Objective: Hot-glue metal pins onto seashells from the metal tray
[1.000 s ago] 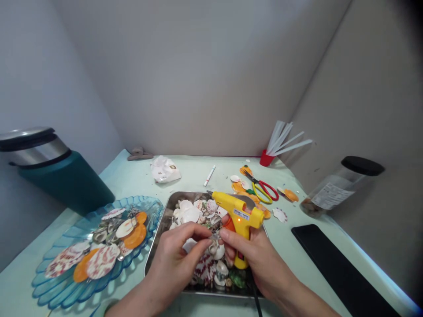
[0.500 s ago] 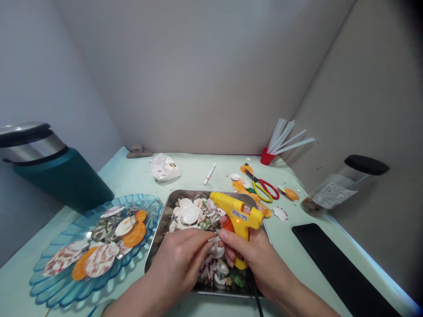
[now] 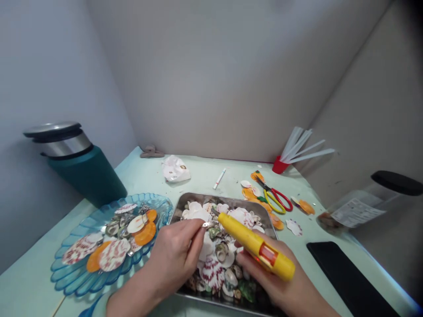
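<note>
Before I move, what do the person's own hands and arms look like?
The left hand and right hand look bare, with no glove, ring or marking to be seen. The right forearm shows no sleeve. A pale edge by the left forearm may be a cuff; I cannot tell.

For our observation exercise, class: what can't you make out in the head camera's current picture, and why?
All in the head view:
Small shiny piece: too small to identify, partly covered by the fingers of the left hand.
Handle of the glue gun: hidden by its body and the right hand.
Print on the label: too blurred to read.
Flat black object: near end cut off by the bottom edge.
</note>
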The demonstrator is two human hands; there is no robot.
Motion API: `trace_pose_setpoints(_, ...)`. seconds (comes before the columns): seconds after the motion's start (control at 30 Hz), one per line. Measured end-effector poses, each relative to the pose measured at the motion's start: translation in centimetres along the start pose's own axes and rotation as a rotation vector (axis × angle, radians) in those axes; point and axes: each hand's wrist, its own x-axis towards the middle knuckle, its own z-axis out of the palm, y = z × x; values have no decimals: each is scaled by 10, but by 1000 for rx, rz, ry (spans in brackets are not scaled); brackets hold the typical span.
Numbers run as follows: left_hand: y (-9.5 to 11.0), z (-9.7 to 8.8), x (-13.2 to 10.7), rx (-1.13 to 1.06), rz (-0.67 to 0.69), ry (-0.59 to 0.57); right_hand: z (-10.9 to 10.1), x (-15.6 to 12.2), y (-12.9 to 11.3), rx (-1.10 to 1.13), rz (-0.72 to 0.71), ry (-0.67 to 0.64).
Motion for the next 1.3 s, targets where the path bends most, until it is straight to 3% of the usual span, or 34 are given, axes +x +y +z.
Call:
trace_pose_setpoints(0.13,-3,0,0,2,-25,32,1,2,5,-138,-104,-101)
trace_pose_setpoints(0.3,-5,0,1,-15,-24,45,2,3,14,-199,-249,-130)
trace_pose_setpoints(0.53,-8,3,-1,-14,-23,42,11,0,25,-221,-407,-56)
trace_pose_setpoints(0.67,-10,3,-1,2,-16,39,13,0,31,-342,-507,1)
trace_pose_setpoints(1.0,-11,4,-2,-40,-16,66,14,1,27,-497,-608,60)
trace_pose_setpoints(1.3,-10,3,-1,-41,-2,83,14,0,25,-587,-613,67)
